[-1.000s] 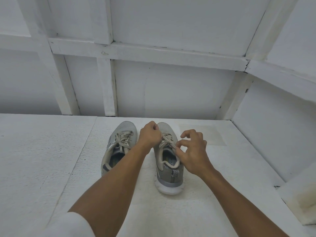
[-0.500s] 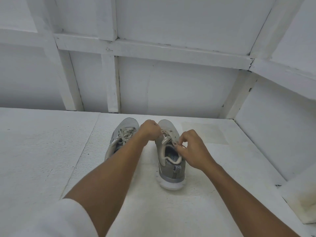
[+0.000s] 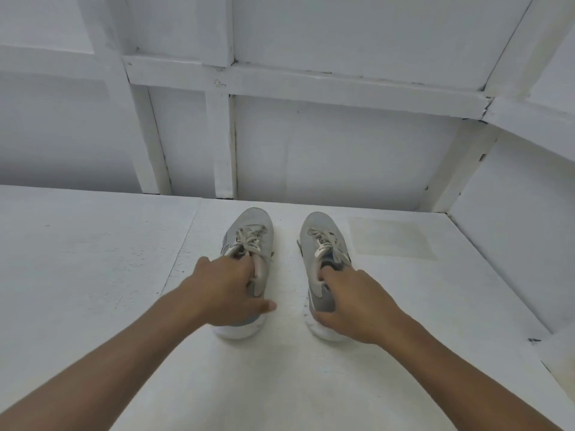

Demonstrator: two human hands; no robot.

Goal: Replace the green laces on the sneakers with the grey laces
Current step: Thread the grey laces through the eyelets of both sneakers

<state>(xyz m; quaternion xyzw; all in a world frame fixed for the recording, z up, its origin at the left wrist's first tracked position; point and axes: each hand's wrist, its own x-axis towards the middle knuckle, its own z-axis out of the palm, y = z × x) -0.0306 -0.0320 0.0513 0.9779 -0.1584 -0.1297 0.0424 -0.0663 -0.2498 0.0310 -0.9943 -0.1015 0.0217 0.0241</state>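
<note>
Left hand (image 3: 225, 292) in grip on left sneaker (image 3: 252, 222), right hand (image 3: 356, 307) on right sneaker (image 3: 317, 227); side logo (image 3: 312, 295) illegible.

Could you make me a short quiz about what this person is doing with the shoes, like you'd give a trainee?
1. Multiple choice: which part of the left sneaker does the left hand grip? A: the heel end. B: the toe. C: a loose lace end.
2. True or false: the right sneaker lies tipped on its side.
3. Fill in: both sneakers' toes point ___ from the person.

Key:
1. A.
2. False. It stands on its sole, and the right hand grips its heel end.
3. away.
</note>
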